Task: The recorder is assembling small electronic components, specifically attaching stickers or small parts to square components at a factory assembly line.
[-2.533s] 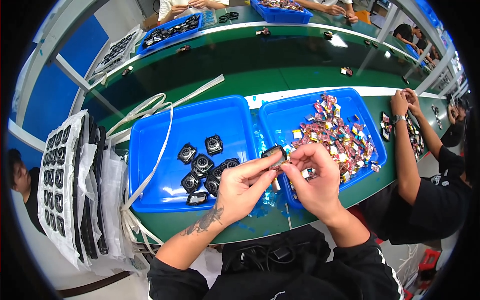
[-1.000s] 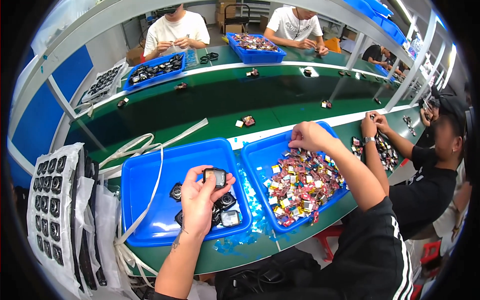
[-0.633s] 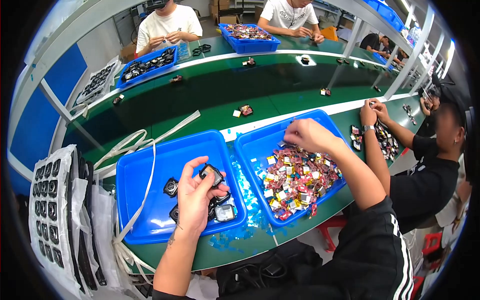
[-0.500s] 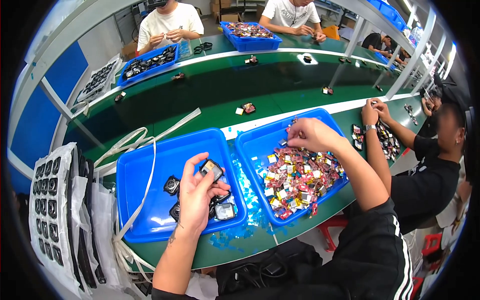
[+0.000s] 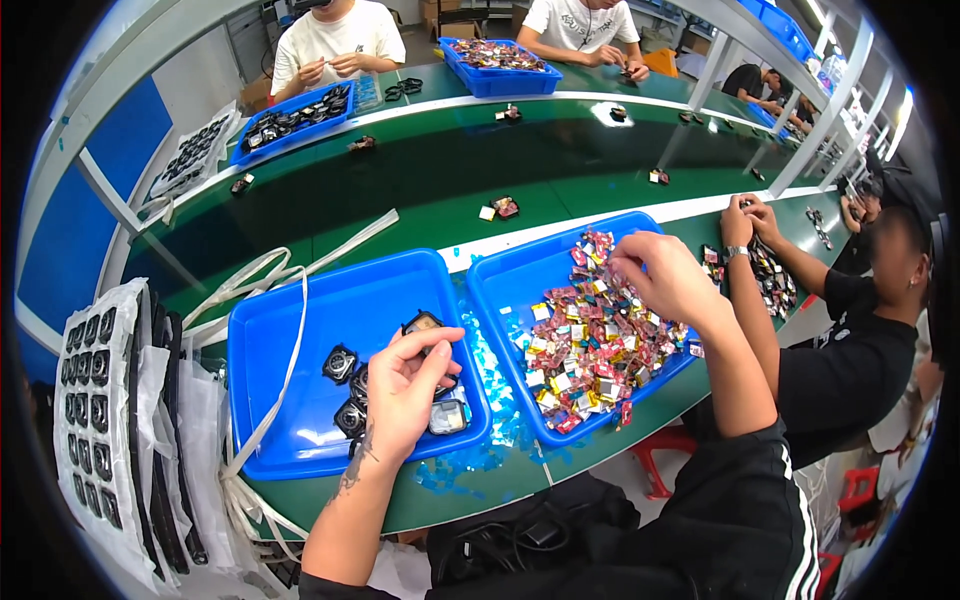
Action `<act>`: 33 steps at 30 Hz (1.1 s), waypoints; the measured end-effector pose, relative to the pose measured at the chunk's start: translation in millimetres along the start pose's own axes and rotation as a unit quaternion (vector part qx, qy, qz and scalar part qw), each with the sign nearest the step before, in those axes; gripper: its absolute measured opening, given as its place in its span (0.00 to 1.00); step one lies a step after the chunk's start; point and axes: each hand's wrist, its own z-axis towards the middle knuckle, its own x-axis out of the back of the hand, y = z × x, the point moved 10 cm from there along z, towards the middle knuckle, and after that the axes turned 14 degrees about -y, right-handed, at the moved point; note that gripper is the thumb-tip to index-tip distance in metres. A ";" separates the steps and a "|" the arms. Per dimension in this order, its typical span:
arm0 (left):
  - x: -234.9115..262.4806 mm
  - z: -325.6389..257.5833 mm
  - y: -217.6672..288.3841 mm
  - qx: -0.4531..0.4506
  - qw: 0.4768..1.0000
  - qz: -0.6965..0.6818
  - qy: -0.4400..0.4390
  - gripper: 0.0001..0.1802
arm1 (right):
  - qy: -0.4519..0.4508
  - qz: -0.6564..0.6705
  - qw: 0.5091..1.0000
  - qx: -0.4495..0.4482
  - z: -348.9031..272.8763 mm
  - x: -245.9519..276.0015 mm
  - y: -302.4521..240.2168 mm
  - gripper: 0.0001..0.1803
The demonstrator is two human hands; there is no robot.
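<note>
A small black square component with a pale face [image 5: 423,324] sat at the fingertips of the left hand [image 5: 405,385], pinched between the thumb and the bent fingers and held just above the left blue plastic tray [image 5: 300,330]. The part was dark and boxy, with rounded corners; finer detail was too small to tell. More of the same black square parts [image 5: 345,385] lay in a loose cluster in that tray, just beside and partly under the hand, and one with a shiny grey face [image 5: 448,418] rested near the tray's front right corner.

The left hand came up from the lower edge with its forearm slanting to the right, the back of the hand toward the camera and the fingers curled closed around the part.

The right hand [image 5: 665,280] reached across the right blue plastic tray [image 5: 510,290], palm down, its fingertips drawn together and pressed into the heap of small red, pink, yellow and white wrapped pieces [image 5: 590,350] that filled the tray. Whether those fingers actually held one of the pieces could not be told. The right forearm ran from a black sleeve with white stripes [image 5: 760,520] up and to the left.

Both trays stood side by side, touching, on the green workbench [image 5: 440,200]. A white strap [image 5: 275,350] lay looped over the left tray's rim. Another person's hands [image 5: 748,215] worked farther right on the bench.
</note>
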 end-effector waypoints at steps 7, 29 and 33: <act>-22.9 1.7 16.3 -0.099 0.992 0.061 -0.045 0.09 | -0.055 0.120 0.970 0.203 -31.3 -13.6 -106.2 0.04; -53.6 -11.7 28.0 -0.115 0.979 0.115 -0.126 0.05 | -0.113 0.341 0.928 0.098 -19.2 -59.2 -118.6 0.06; -49.6 -10.5 26.7 -0.119 0.979 0.120 -0.114 0.05 | -0.146 0.442 0.880 0.096 -16.1 -70.4 -115.7 0.07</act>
